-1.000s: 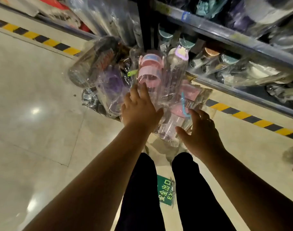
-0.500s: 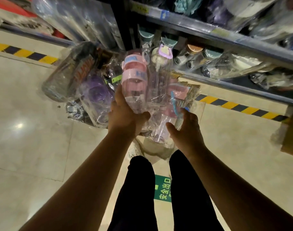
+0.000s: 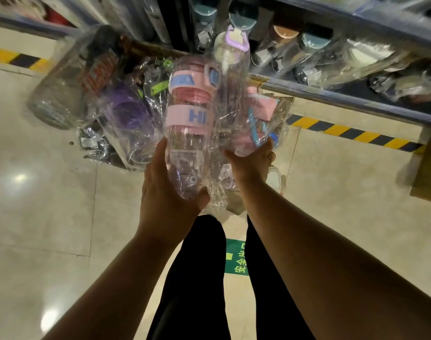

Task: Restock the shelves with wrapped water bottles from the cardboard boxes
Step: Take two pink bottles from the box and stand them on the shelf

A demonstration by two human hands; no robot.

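**A:** How far along am I?

**B:** Partway, I'd say. The shelf (image 3: 332, 96) already carries wrapped bottles (image 3: 290, 45) along its front edge, but a heap of wrapped stock (image 3: 126, 114) is left on the floor (image 3: 50, 204) by the striped line (image 3: 351, 133).

**A:** And what I'm holding?

**B:** Your left hand (image 3: 168, 195) wraps the base of the pink bottle (image 3: 190, 123), thumb under, fingers curled behind. It's raised between heap and shelf, cap pointing at the shelf edge. Your right hand (image 3: 251, 165) cups a second wrapped bottle (image 3: 256, 114); its fingers are hidden, so I can't tell their closure.

**A:** Obstacles?

**B:** The shelf front looks crowded, and the loose wrap may snag. The box (image 3: 427, 173) sits well to the right.
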